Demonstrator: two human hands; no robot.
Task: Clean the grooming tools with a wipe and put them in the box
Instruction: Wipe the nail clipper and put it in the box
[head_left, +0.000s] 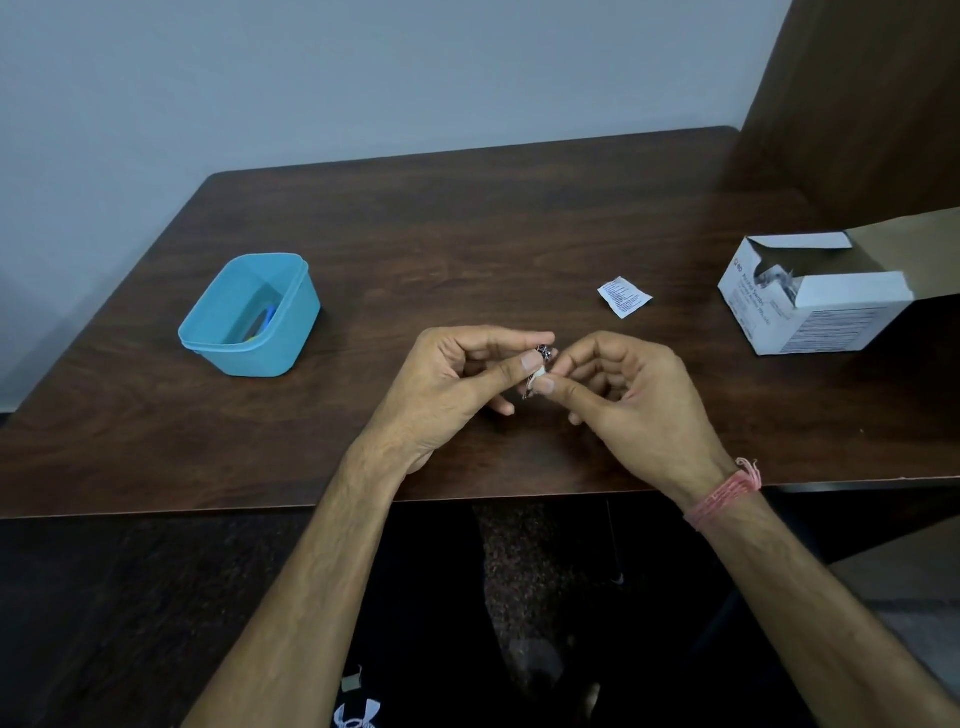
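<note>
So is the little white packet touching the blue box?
Apart. In the head view the packet lies on the table well to the right of the blue box, with bare wood and both hands between.

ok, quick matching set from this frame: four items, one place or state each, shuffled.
Items:
1. blue tub
2. torn packet
3. cardboard box
4. metal tool

Places:
A. flap open, table's right side
B. pinched between both hands
C. table's left side, coloured items inside
D. flat on the table, between hands and box

Pairs: 1-C, 2-D, 3-A, 4-B
</note>
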